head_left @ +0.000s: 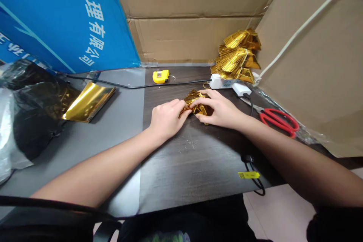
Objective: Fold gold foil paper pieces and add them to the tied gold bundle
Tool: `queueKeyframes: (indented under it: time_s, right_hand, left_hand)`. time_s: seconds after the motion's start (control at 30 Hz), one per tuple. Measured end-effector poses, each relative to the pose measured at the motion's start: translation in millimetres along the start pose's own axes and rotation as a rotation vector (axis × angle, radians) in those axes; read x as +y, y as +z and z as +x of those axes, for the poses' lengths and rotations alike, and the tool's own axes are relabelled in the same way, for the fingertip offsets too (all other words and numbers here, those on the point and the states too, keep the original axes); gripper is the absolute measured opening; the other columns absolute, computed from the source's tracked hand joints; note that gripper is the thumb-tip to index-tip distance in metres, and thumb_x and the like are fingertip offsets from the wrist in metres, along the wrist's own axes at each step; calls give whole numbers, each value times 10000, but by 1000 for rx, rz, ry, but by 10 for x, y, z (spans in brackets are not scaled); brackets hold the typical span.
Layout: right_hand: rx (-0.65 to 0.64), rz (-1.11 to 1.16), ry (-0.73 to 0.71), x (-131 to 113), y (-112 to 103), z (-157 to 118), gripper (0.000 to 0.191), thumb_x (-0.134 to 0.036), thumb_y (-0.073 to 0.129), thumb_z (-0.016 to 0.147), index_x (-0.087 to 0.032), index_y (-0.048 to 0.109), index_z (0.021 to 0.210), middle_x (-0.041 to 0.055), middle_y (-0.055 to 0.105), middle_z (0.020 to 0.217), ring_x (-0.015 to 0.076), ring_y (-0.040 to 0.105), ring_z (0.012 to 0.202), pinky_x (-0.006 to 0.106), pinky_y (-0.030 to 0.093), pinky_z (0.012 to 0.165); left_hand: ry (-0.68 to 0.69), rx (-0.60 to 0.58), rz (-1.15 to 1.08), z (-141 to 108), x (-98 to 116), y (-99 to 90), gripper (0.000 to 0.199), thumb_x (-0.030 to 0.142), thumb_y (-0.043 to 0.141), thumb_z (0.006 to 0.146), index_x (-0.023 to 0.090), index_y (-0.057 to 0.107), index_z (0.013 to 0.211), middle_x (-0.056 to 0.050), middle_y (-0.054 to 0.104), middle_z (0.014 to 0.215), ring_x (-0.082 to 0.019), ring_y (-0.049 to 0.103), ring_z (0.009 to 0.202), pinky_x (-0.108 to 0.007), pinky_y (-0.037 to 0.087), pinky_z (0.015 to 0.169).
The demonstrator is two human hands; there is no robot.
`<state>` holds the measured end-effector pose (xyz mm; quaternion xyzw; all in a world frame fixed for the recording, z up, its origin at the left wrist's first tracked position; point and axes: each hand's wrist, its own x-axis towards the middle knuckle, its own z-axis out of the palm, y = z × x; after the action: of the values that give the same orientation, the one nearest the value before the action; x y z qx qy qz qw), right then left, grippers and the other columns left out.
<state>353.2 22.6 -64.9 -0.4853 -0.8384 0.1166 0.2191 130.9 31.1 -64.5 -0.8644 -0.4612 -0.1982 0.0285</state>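
A bundle of gold foil strips (197,98) lies low over the dark wood tabletop, between my two hands. My left hand (169,118) pinches its left side, thumb and fingers pressed together. On the other side my right hand (217,108) curls over the bundle, with thumb and fingers closed around it. The palms and part of the foil are hidden. Behind my right hand, several finished-looking gold foil bundles (234,58) are heaped against the cardboard, some tied around the middle with a pale band. A folded gold foil sheet (88,102) sits far to the left.
A yellow tape measure (160,77) stands near the back. Red-handled scissors (279,121) lie right of my right forearm. A white plug (241,89) and a black cable (130,86) run along the back. A black plastic bag (31,109) fills the left side. Cardboard walls (195,41) enclose the table.
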Motion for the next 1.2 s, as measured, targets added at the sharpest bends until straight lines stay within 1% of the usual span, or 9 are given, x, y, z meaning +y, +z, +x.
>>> queueKeyframes:
  time_s: [0.2,0.33,0.53,0.7,0.83,1.0,1.2]
  right_hand:
    - [19,-4,-2,-13,22,0,355,-289,706,820,-275,741,1172,156,571,1355,361,536,1344,551,472,1108]
    - [12,-28,-2,-29,41,-9,361,-284,703,820,-260,733,1178,167,558,1383,366,530,1343,548,477,1100]
    - [22,-44,-13,-32,68,-11,353,-286,702,822,-279,705,1175,151,548,1393,357,528,1329,550,491,1078]
    - [37,-53,-31,-36,84,-12,293,-256,705,813,-274,688,1105,137,562,1379,355,524,1324,552,489,1080]
    - [44,-42,-38,-39,91,-9,324,-263,711,814,-289,668,1134,124,571,1376,345,530,1314,554,480,1089]
    - [40,-42,-46,-40,90,-1,312,-282,681,834,-267,666,1146,150,564,1384,352,525,1321,548,470,1092]
    - [49,-46,-58,-46,96,10,313,-273,672,826,-262,661,1139,146,576,1361,339,535,1306,530,478,1079]
  left_hand:
    - [-36,-5,-30,13,10,12,273,427,598,985,216,709,854,-6,747,834,-176,686,768,-278,307,552]
    - [-31,-23,-17,25,11,19,268,416,598,982,212,714,855,-9,748,845,-183,695,787,-282,312,559]
    - [-29,-23,15,32,24,27,269,419,588,983,213,717,866,-11,747,852,-195,706,786,-294,302,541]
    - [-3,-32,15,33,46,13,235,387,609,977,208,713,867,-11,746,845,-182,701,776,-284,331,542]
    - [-5,-22,20,40,53,10,228,384,621,970,205,711,861,-19,745,835,-181,698,776,-280,344,545]
    - [-23,-53,10,37,55,20,221,379,604,988,207,716,907,-34,743,870,-208,709,825,-294,373,577]
    - [12,-31,63,26,52,41,226,380,581,1007,210,718,948,-39,729,859,-207,692,825,-298,378,580]
